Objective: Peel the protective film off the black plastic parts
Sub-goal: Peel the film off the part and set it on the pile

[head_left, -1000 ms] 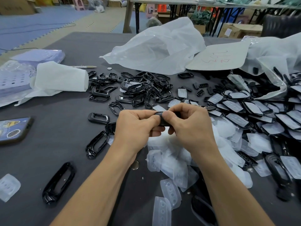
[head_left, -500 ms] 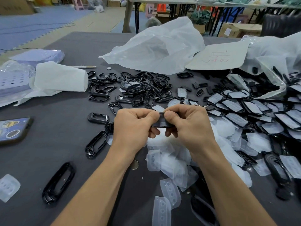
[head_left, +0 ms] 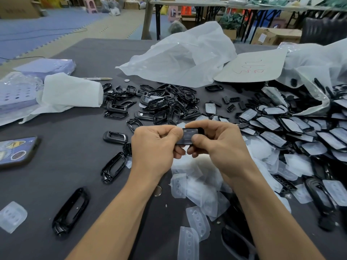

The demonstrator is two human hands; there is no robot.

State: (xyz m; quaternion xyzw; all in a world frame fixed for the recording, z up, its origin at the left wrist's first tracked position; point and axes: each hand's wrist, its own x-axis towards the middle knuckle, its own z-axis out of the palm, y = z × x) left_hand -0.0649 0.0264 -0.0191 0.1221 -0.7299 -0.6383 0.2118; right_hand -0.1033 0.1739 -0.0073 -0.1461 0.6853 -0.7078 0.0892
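While my left hand point(head_left: 155, 145) and right hand point(head_left: 217, 145) pinch one black part point(head_left: 190, 135) between thumbs and curled fingers point(head_left: 193, 152) above the table point(head_left: 65, 166), my knuckles hide both its ends and its underside

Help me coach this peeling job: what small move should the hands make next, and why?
Probably lift the left edge of the film with the left hand while the right hand steadies the black part. Both hands pinch the part, and its face looks greyish, apparently film-covered.
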